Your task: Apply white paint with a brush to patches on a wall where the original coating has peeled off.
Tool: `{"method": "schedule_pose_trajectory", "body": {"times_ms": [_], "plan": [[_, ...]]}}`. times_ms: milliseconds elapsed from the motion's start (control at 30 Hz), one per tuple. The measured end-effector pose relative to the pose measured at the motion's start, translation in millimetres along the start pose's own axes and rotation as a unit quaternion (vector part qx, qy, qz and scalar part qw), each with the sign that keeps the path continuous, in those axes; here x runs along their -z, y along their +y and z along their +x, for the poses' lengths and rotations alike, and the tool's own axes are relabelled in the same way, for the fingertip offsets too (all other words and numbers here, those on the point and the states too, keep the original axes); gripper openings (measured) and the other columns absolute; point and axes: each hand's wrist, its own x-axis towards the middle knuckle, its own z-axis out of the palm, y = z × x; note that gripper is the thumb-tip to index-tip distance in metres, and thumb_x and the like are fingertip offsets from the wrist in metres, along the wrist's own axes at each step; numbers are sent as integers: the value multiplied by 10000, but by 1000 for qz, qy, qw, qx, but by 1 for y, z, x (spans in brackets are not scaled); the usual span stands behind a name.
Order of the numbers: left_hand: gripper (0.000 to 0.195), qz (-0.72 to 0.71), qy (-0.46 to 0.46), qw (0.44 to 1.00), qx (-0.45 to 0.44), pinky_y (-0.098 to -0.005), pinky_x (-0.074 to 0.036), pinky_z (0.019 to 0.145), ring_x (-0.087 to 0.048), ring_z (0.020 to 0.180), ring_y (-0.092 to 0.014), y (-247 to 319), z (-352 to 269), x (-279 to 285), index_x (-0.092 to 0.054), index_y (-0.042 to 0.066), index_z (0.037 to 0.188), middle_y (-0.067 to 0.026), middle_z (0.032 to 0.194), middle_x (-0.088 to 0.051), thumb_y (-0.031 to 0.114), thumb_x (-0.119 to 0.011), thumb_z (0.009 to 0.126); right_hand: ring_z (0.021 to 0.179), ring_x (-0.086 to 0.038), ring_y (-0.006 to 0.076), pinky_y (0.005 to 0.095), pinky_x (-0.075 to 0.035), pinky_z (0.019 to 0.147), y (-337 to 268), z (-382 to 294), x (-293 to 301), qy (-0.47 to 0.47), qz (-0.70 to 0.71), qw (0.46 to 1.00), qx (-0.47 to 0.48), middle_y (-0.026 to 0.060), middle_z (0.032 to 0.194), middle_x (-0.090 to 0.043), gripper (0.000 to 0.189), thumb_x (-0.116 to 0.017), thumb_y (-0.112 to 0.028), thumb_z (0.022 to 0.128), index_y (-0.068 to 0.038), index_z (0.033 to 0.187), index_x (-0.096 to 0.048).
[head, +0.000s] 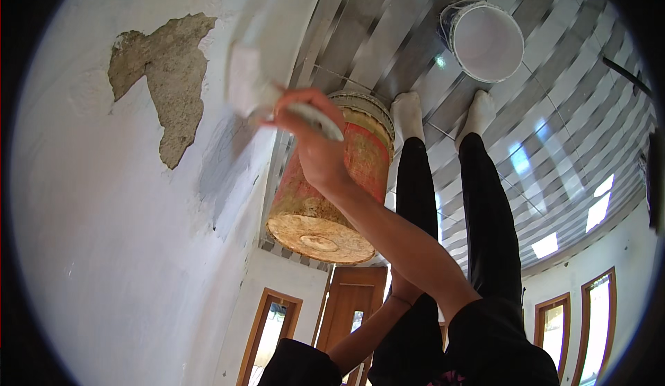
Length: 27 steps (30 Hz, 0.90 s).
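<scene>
My right hand (314, 121) grips the pale handle of a wide paint brush (244, 77), blurred by motion. The brush head is up against or just off the white painted wall (130, 240); I cannot tell which. To its left, a ragged patch of bare plaster (179, 79) shows through the paint. A greyish patch (226, 157) lies below the brush on the wall. My left hand (404, 284) is down by my leg, mostly hidden behind my right forearm, so its fingers do not show.
An upturned bucket (332, 193), stained red and yellow, stands beside the wall below my right arm. A paint pail (487, 42) with a whitish inside sits on the striped tile floor (550, 141) past my socked feet (408, 113). A wooden door (349, 303) and framed windows (273, 334) appear at the bottom.
</scene>
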Motion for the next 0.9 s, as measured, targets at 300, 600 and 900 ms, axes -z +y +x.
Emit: {"method": "schedule_pose_trajectory", "body": {"times_ms": [300,600,900], "plan": [[293,-6,60,998,4,-413,-496,817,-623,939,-321,37,40,45,-673,40,933,-119,948,-662,283,-712,774,929,-637,169,323,-596,807,25,67,52,89,54,988,-113,74,976,-629,111,-621,52,861,-3,955,-642],[384,29,107,993,-37,-433,-480,870,-618,991,-329,22,30,51,-658,45,1078,-148,1002,-667,304,-698,797,973,-651,263,423,-607,833,0,18,-8,72,155,975,-140,103,988,-610,157,-592,49,843,-17,985,-602],[217,-27,96,995,5,-422,-507,791,-623,873,-297,34,40,55,-662,32,920,-121,926,-674,191,-671,773,941,-686,408,505,-592,838,-32,3,64,-33,291,909,-297,181,965,-657,166,-518,28,863,-39,1007,-566]]}}
